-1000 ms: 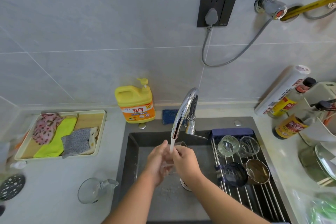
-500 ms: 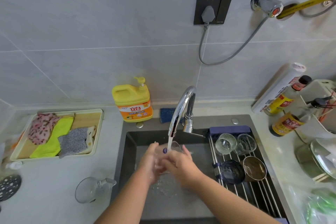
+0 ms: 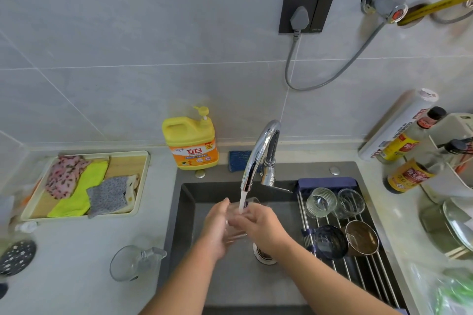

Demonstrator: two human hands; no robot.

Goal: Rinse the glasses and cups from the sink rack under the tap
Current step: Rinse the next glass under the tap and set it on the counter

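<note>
Over the dark sink (image 3: pixel 186 212), both hands hold a clear glass (image 3: pixel 236 230) under water running from the chrome tap (image 3: pixel 258 151). My left hand (image 3: pixel 217 227) grips the glass from the left, and my right hand (image 3: pixel 263 227) grips it from the right with fingers across its top. On the sink rack (image 3: pixel 358 271) to the right stand a ribbed glass (image 3: pixel 321 202), a plain clear glass (image 3: pixel 350 203), a dark blue cup (image 3: pixel 330 241) and a brown cup (image 3: pixel 362 238).
A yellow detergent bottle (image 3: pixel 190 140) stands behind the sink's left corner. A tray (image 3: pixel 143 181) holding cloths lies at the left, with a clear glass jug (image 3: pixel 130 262) in front of it. Sauce bottles (image 3: pixel 407 174) and a pot lid (image 3: pixel 458 227) crowd the right counter.
The hands have shifted slightly on the glass under the stream, with the right hand's fingers moving over its top. The rack's cups have not moved.
</note>
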